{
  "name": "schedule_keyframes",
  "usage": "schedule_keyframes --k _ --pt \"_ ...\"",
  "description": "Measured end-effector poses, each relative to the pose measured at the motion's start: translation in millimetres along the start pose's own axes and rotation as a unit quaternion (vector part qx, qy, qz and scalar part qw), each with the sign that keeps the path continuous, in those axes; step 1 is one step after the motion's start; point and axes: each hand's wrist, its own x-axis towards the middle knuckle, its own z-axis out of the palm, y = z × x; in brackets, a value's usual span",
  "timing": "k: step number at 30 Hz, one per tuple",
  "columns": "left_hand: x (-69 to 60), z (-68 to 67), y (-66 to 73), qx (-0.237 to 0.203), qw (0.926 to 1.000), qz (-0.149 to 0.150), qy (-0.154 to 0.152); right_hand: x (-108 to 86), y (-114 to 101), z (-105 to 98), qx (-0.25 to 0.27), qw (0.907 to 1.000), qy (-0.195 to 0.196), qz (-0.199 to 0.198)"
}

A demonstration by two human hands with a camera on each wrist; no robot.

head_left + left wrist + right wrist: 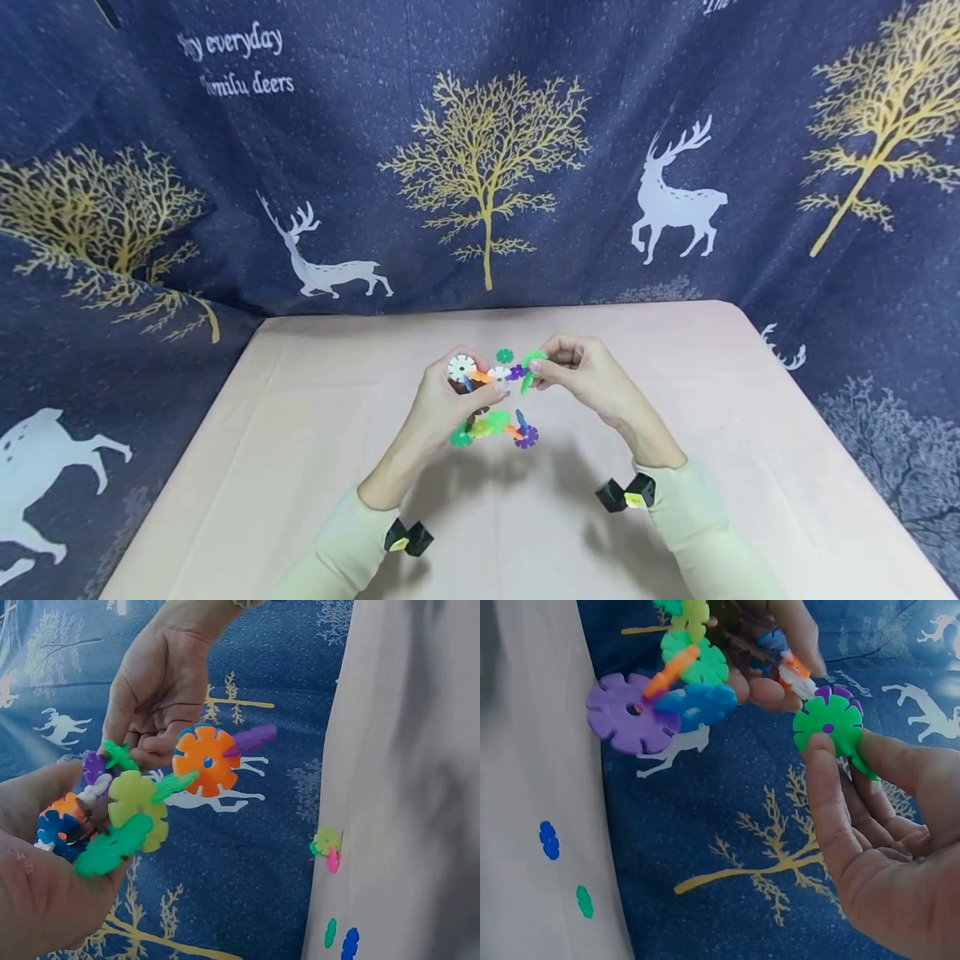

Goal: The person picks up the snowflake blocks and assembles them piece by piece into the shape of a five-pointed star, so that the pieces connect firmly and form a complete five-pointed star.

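My left hand (448, 390) grips a chain of interlocking snowflake discs (137, 806) in many colours, held above the table. At one end of it is a white disc (462, 368); a lower branch ends in a purple disc (626, 714) with a blue disc (697, 706) beside it. Between thumb and fingers, my right hand (588, 375) pinches a bright green disc (829, 727). A second green piece slots into that disc, and a purple disc (516, 372) touches it on the chain side. Fingers partly cover the middle of the chain.
On the pale pink table (300, 467) lie a loose green disc (585, 901) and a loose blue disc (549, 840). A yellow-green piece (328, 841) with a pink one shows farther along in the left wrist view. A dark blue patterned curtain (337, 167) hangs behind.
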Motion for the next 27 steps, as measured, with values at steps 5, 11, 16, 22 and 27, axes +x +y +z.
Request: schedule_keyframes --k 5,11,16,22,27 --pt "-0.3 -3.1 0.8 -0.035 0.9993 -0.004 -0.015 3.5 0.2 -0.9 -0.014 0.9999 -0.01 0.0" --pt "0.4 -6.6 -1.3 0.02 0.999 0.012 -0.037 4.6 -1.0 0.5 -0.031 0.999 -0.033 0.002" --pt "1.4 -6.1 -3.5 0.101 0.9919 0.004 -0.077 8.2 0.0 4.8 -0.068 0.9957 -0.062 -0.012" --pt "0.9 -1.1 -4.4 0.164 0.9828 0.018 -0.084 13.4 2.7 13.7 -0.089 0.9924 -0.079 -0.03" --pt "1.4 -0.9 -6.1 0.183 0.9806 0.034 -0.062 16.7 4.4 15.6 -0.089 0.9926 -0.078 -0.027"
